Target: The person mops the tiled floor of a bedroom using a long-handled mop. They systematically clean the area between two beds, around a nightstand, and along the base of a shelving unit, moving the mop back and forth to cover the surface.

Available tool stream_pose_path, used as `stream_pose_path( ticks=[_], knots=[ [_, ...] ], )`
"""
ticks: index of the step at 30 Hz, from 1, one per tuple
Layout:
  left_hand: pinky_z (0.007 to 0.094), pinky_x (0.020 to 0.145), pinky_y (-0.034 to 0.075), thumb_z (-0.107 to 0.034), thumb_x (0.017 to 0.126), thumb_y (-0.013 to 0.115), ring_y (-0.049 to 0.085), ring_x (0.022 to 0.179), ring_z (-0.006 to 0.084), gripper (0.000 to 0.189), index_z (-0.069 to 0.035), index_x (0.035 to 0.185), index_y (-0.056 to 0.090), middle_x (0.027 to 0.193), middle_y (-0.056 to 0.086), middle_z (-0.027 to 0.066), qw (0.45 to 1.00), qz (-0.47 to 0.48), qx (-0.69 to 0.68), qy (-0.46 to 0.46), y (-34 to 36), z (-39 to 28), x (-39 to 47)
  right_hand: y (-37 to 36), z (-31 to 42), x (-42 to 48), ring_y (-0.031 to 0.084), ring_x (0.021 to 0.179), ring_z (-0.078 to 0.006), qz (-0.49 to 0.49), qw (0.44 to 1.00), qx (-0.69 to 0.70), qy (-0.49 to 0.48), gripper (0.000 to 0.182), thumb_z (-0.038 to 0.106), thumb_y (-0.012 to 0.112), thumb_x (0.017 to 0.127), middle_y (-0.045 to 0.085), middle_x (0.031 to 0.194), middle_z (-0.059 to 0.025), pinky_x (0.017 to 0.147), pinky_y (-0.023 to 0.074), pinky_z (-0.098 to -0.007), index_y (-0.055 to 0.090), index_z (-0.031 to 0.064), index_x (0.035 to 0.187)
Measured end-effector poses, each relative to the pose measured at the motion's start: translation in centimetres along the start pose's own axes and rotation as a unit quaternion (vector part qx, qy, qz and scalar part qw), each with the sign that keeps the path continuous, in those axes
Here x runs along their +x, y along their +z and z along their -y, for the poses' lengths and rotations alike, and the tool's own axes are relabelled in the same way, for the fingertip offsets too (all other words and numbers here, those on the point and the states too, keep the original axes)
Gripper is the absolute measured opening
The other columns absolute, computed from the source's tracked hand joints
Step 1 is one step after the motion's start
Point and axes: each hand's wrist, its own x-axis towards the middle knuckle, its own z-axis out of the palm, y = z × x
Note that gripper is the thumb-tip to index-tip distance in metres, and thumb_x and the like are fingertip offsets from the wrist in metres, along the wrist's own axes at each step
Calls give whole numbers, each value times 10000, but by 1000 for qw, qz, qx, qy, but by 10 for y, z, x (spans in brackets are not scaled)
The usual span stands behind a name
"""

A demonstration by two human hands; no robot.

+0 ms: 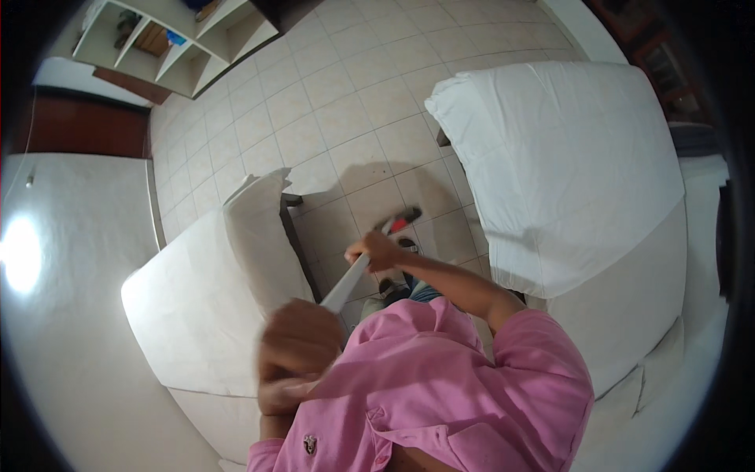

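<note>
A long white pole (349,284) slants down from my chest to a broom head (407,220), dark with a red part, on the tiled floor beyond my feet. My left hand (299,342), blurred and close to the camera, is closed around the pole's upper end. Lower down the pole, my right hand (375,252) grips it, with the arm reaching across from the right side of the picture. The broom head is partly blurred, just past my sandals.
White-covered beds or similar furniture stand on the left (194,318) and right (566,171), their dark legs reaching the floor. An open shelf unit (227,56) holding objects stands at the upper left. A few dark specks lie on the floor tiles (377,171).
</note>
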Motion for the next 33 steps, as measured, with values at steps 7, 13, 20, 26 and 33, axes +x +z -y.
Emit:
stream_pose_path(
  ticks=[7,13,20,26,33],
  knots=[
    [430,636,415,-215,772,528,495,542,298,303,-24,552,444,545,462,93,965,-76,238,-81,21,106,-40,-30,-125,64,580,612,-260,-162,984,-45,-56,189,184,643,691,553,596,-42,567,443,-392,490,117,605],
    [348,478,423,-315,846,474,506,461,218,424,-95,487,417,469,444,52,959,-217,167,78,-18,11,-92,1,-2,112,567,591,-342,-112,991,-27,-66,368,316,661,784,564,585,-118,569,435,-458,521,80,539],
    [274,398,429,-543,897,512,421,331,144,531,-106,612,412,415,407,5,934,-279,139,172,-24,-50,-102,127,96,70,606,609,-360,96,988,123,0,236,278,651,771,612,623,-142,591,486,-423,644,85,636],
    [328,427,433,-363,895,504,468,382,214,442,-87,565,401,462,435,31,924,-299,195,135,-11,-12,-139,153,35,75,584,605,-329,78,987,130,-52,171,215,630,635,570,617,-110,541,429,-413,526,85,596],
    [396,655,427,-226,914,400,391,443,201,410,-82,533,357,483,390,51,870,-460,172,-37,-6,62,-191,112,-48,131,553,599,-334,-87,992,-69,-62,299,210,595,824,536,570,-103,584,436,-427,503,104,561]
  ],
)
